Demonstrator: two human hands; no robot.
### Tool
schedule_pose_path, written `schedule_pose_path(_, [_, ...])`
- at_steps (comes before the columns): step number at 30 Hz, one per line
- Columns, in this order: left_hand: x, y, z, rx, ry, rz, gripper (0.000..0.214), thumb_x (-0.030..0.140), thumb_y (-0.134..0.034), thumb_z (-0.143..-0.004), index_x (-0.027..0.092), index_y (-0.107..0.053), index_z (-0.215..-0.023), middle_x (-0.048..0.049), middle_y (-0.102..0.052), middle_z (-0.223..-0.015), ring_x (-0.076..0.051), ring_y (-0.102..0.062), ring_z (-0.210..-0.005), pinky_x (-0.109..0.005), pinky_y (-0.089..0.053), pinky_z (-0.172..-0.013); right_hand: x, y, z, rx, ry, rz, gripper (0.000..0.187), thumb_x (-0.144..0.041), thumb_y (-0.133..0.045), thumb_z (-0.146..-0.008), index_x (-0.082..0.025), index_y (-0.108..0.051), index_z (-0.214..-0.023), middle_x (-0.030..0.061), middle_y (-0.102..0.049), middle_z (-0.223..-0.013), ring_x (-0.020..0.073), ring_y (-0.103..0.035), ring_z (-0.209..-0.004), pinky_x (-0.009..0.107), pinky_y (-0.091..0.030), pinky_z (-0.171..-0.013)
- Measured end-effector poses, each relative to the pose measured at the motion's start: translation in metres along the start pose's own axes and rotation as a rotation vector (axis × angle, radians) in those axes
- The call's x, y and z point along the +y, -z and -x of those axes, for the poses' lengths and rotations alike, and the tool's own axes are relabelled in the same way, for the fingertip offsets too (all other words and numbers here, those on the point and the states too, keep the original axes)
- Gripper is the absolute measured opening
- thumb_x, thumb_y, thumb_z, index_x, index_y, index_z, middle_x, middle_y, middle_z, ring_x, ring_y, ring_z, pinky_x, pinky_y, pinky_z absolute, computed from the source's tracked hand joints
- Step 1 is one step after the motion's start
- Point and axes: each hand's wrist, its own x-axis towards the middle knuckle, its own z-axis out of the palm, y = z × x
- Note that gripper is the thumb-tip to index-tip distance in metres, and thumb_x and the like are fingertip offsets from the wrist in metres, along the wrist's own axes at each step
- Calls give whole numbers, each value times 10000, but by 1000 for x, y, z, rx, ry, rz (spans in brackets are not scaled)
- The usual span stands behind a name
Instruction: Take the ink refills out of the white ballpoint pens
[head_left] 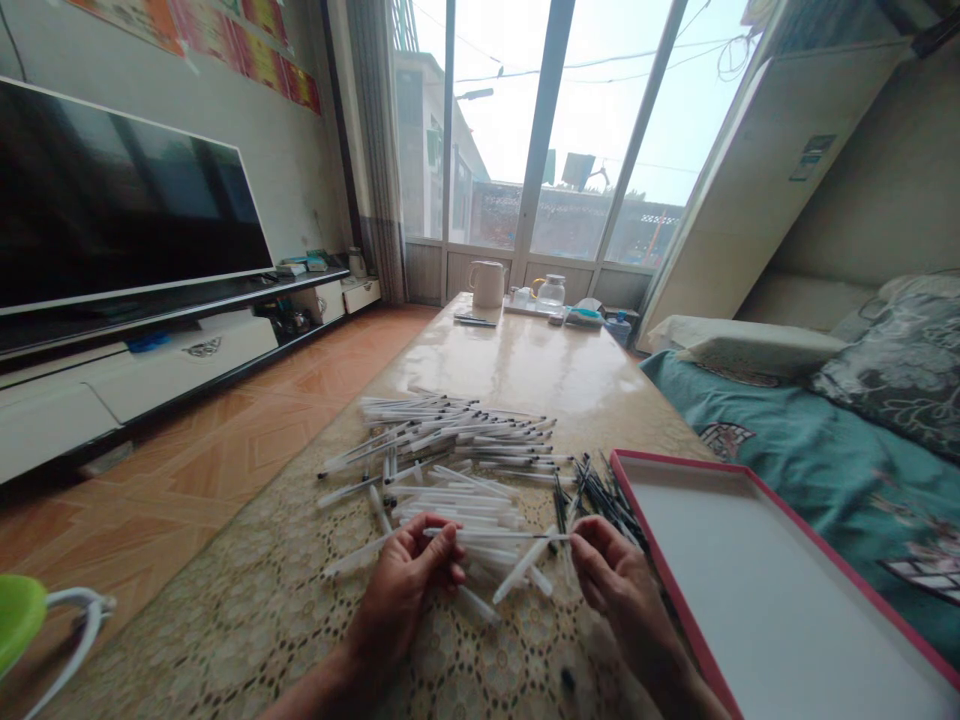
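Note:
Between the fingers of my left hand [412,580] is a translucent white pen barrel [495,535], lying level and pointing right. My right hand [619,580] pinches the thin end of a pen refill [551,537], which lines up with the barrel's right end; its dark part shows there. Loose white pen barrels [465,505] are heaped just beyond my hands. Farther back lies a pile of pens with dark tips [450,430]. Dark refills [611,505] are bunched beyond my right hand, against the shallow tray's edge.
A shallow white tray with a red rim [679,459] takes up the table's right side. At the far end of the patterned table [247,610] stand a beige pitcher [488,285] and a glass jug [551,292]. A green-covered couch [757,430] is on the right.

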Motion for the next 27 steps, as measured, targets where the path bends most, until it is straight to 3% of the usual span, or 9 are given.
schedule_pose_path(4, [2, -1, 2, 36, -27, -61, 272, 350, -722, -682, 160, -586, -822, 45, -611, -561, -64, -524, -401, -157, -401, -383, -9, 21, -3, 425, 152, 31, 290, -446, -608, -753, -193, -482, -818, -94, -386, -536, 63, -339, -417, 158, -282, -383])
schedule_pose_path(7, [0, -3, 1, 22, -47, -148, 351, 373, -714, -680, 157, -584, -924, 45, -602, -548, -76, -518, -378, -167, -398, -357, -13, 36, -6, 717, 305, 274, 290, -455, -560, -788, -185, -483, -864, -51, -495, -582, 100, -448, -444, 202, -374, -425])
schedule_pose_path(9, [-1, -3, 0, -7, -59, -177, 482, 380, -709, -680, 156, -539, -1072, 38, -617, -575, -97, -543, -389, -180, -413, -348, -11, 44, -10, 822, 356, 454, 324, -462, -527, -809, -167, -478, -932, -13, -554, -625, 124, -504, -447, 239, -416, -453])
schedule_pose_path(12, [-2, -3, -1, -33, -102, -191, 694, 362, -697, -698, 173, -370, -1280, 27, -642, -637, -120, -578, -426, -190, -431, -347, -7, 50, -17, 798, 362, 696, 374, -452, -510, -815, -143, -471, -1021, 77, -607, -808, 142, -555, -468, 291, -458, -502])
schedule_pose_path(15, [0, -3, 2, -22, -160, -200, 738, 357, -667, -732, 191, -272, -1332, 38, -631, -643, -115, -567, -413, -194, -435, -350, -2, 49, -20, 705, 375, 937, 350, -414, -507, -808, -142, -510, -1028, 162, -522, -1047, 133, -556, -487, 334, -481, -542])
schedule_pose_path(18, [-1, -6, 8, -27, -215, -247, 581, 372, -630, -762, 192, -370, -1249, 39, -604, -646, -107, -558, -408, -195, -434, -356, 2, 45, -19, 667, 410, 1039, 294, -355, -469, -829, -154, -525, -1036, 155, -465, -1081, 140, -561, -522, 346, -498, -566])
schedule_pose_path(21, [-1, -11, 18, -89, -239, -420, 371, 352, -585, -797, 178, -492, -1111, 18, -591, -674, -107, -575, -449, -194, -442, -385, 9, 42, -18, 623, 502, 1082, 241, -301, -441, -836, -164, -526, -1015, 133, -461, -1060, 201, -593, -691, 366, -514, -646])
schedule_pose_path(24, [8, -19, 34, -226, -208, -659, 300, 290, -553, -813, 187, -521, -1093, -7, -614, -736, -117, -607, -493, -193, -448, -413, 15, 42, -18, 577, 580, 1152, 214, -282, -446, -823, -172, -534, -984, 119, -473, -1014, 264, -553, -883, 396, -507, -728])
schedule_pose_path(27, [29, -29, 54, -381, -163, -847, 290, 224, -526, -811, 197, -527, -1099, -26, -657, -790, -128, -631, -534, -199, -454, -449, 16, 41, -17, 573, 608, 1197, 223, -303, -450, -826, -170, -541, -979, 116, -477, -984, 273, -524, -892, 416, -501, -738])
